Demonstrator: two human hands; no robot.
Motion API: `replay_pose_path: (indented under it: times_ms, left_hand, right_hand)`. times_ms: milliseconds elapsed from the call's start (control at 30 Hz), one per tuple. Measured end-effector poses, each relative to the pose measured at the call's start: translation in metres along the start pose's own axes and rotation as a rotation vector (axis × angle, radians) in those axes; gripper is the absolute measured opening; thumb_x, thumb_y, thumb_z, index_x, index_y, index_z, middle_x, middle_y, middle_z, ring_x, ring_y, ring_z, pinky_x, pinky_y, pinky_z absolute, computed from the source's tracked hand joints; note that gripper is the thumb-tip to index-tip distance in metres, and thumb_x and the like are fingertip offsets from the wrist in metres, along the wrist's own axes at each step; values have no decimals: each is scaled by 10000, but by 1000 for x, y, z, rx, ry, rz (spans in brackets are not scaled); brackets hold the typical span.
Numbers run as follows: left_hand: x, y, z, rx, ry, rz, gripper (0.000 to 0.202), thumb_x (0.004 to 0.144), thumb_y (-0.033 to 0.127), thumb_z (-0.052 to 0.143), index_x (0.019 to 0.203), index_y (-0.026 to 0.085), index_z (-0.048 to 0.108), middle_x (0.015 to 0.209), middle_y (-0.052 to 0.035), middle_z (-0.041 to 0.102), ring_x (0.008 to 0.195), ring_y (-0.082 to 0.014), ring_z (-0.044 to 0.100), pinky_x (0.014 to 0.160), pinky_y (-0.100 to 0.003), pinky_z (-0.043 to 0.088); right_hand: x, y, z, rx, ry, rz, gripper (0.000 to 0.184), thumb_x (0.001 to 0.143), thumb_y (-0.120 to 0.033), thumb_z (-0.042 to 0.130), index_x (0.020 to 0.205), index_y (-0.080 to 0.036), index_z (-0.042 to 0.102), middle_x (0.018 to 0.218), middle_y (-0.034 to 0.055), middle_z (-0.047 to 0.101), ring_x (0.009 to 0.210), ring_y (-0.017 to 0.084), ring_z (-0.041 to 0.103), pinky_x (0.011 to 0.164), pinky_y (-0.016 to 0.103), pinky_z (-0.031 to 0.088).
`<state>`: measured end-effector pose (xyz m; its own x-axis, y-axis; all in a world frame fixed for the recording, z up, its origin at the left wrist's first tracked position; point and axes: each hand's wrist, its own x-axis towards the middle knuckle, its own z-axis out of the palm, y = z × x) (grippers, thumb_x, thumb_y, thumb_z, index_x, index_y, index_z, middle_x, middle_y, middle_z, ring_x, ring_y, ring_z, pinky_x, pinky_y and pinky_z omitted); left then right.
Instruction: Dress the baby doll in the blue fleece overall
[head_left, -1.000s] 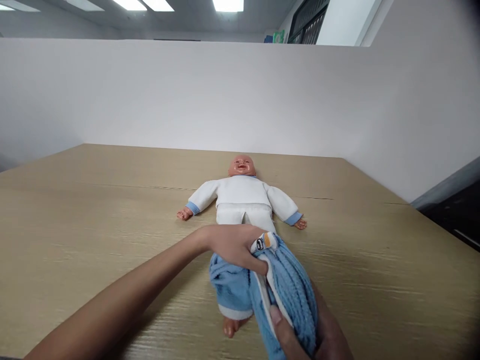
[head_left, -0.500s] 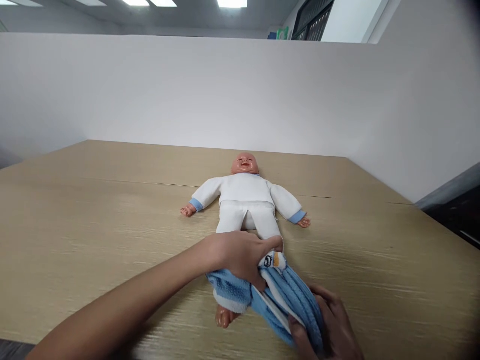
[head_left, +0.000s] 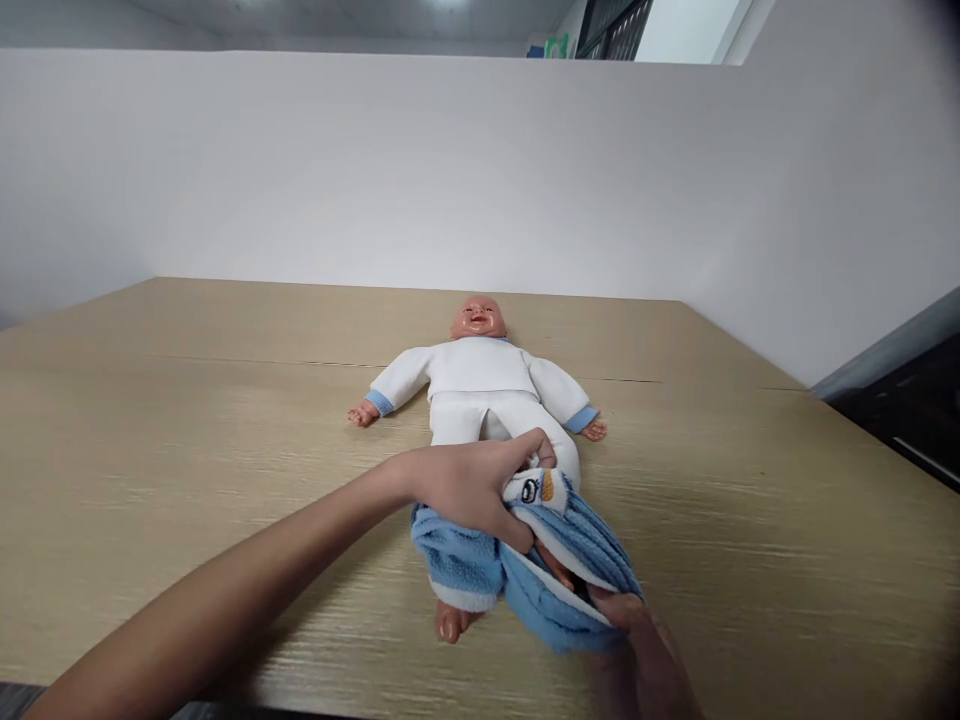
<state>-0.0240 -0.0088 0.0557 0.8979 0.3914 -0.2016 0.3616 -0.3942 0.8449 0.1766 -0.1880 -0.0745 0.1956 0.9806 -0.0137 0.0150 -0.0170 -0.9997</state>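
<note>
A baby doll [head_left: 480,372] in a white suit with light blue cuffs lies on its back, head away from me. A blue fleece baby garment [head_left: 457,550] with white edging covers its lower legs. One doll foot [head_left: 452,622] sticks out past a white cuff; the other shows partly inside the garment's opening. My left hand [head_left: 476,490] is closed on the garment's upper edge, beside a white patch with an embroidered eye and orange shape. Lower right, my right hand [head_left: 637,625] grips the opening's edge, its thumb inside and its other fingers mostly hidden.
The doll rests on a wide wooden table [head_left: 225,420] with a seam across it. Behind stands a white partition [head_left: 420,170]. A dark object [head_left: 907,400] is beyond the table's right edge.
My right hand has shifted up and spread the garment's opening wider, so the doll's second foot shows inside. That leg is bent more outward. My left hand keeps its hold.
</note>
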Motion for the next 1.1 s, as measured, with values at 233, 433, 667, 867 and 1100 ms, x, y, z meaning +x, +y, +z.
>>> replay_pose_path:
  times_ms: [233, 433, 667, 867, 1100]
  left_hand:
    - [-1, 3, 6, -128, 67, -33, 573, 693, 260, 838, 1109, 241, 444, 1034, 8, 601, 942, -196, 582, 812, -319, 474]
    - [-3, 8, 8, -159, 79, -14, 565, 726, 265, 812, 1177, 214, 476, 1065, -9, 619, 937, -200, 612, 831, -327, 495]
    - [-10, -4, 14, -35, 161, 117, 524, 791, 243, 803, 1251, 203, 554, 1113, -33, 681, 1019, -247, 664, 875, -354, 525]
    - [-22, -13, 23, 41, 292, 220, 316, 831, 215, 768, 1130, 182, 674, 1111, -46, 717, 1042, -251, 658, 973, -387, 514]
    - [-51, -27, 29, 300, 419, 190, 593, 886, 561, 824, 1345, 226, 655, 1450, -119, 593, 1360, -332, 492, 1207, -462, 383]
  right_hand:
    - [-3, 23, 3, -9, 95, 51, 315, 1033, -440, 572, 1215, -304, 789, 1166, 84, 806, 1098, 340, 758, 938, 436, 647]
    - [1, 35, 4, -11, 253, 28, 445, 966, -426, 675, 1392, -304, 626, 1334, 99, 750, 1250, 347, 708, 1004, 438, 623]
    - [28, -18, -4, -57, 122, -84, 367, 979, -455, 721, 1280, -256, 653, 1214, 70, 768, 1038, 252, 742, 908, 313, 607]
    - [62, -45, -28, -293, -137, -163, 315, 934, -389, 731, 1197, -221, 690, 1111, 63, 768, 1053, 287, 724, 927, 356, 587]
    - [87, -74, -56, -417, -574, -179, 285, 985, -423, 738, 1221, -278, 671, 1018, 11, 674, 939, 235, 625, 854, 328, 533]
